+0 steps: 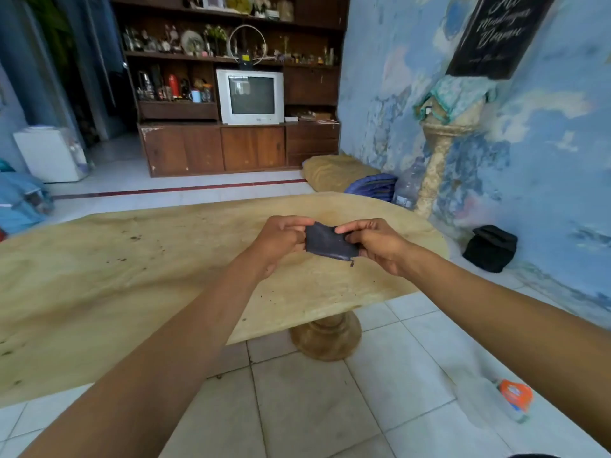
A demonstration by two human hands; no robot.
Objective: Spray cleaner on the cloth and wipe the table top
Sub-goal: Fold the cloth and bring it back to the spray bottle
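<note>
Your two forearms fill the near ground, reaching out over the worktop [99, 276], a pale yellowish top on a turned pedestal with dark specks and smudges scattered across its left half. Moving right, your left hand [281, 241] has its grip pinched on the left edge of the cloth [327, 242], a small dark blue-grey piece held up above the far right part of the worktop, not touching it. Your right hand [377, 242] pinches the other edge, so both grips are closed on the cloth and it is stretched between them.

By the look of it, you're at the preparing step: opening or folding the cloth before any cleaner goes on. No wiping yet, judging by the specks left on the top. Next you'd need one hand free for the sprayer, keeping the cloth flat in the other.

Further right, low on the floor tiles, lies a clear plastic bottle [496, 401] with an orange label; it's blurred, so the brand can't be read. High on the far right wall hangs a dark sign [496, 34] with cursive lettering, too slanted to make out.
</note>
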